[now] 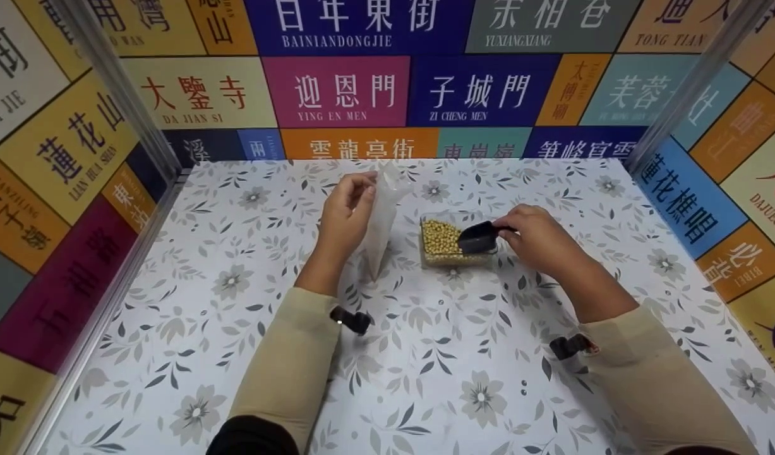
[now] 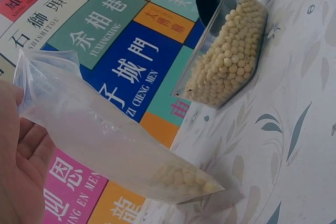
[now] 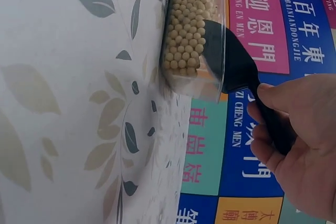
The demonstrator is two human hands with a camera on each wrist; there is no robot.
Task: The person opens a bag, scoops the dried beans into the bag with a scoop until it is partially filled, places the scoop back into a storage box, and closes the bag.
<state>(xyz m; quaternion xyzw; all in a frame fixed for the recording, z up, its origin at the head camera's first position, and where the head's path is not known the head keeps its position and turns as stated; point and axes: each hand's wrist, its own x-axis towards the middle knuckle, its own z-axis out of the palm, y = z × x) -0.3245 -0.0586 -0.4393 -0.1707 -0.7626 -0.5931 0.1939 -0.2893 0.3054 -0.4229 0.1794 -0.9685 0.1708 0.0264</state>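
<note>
My left hand (image 1: 347, 212) pinches the top edge of a translucent bag (image 1: 381, 221), which hangs with its pointed lower end at the tablecloth. Some beans (image 2: 185, 180) lie in the bag's tip in the left wrist view. To the right of the bag stands a clear box (image 1: 453, 258) of pale yellow beans (image 1: 440, 237). My right hand (image 1: 539, 240) grips the handle of a black scoop (image 1: 479, 237), its fingers curled round it. The scoop's blade (image 3: 223, 51) dips into the right part of the box, against the beans.
A white tablecloth (image 1: 425, 354) with grey flowers and leaves covers the table. Panels with colourful place-name signs (image 1: 336, 91) stand behind it and on both sides, with metal posts at the corners. Small dark devices are strapped at both sleeves.
</note>
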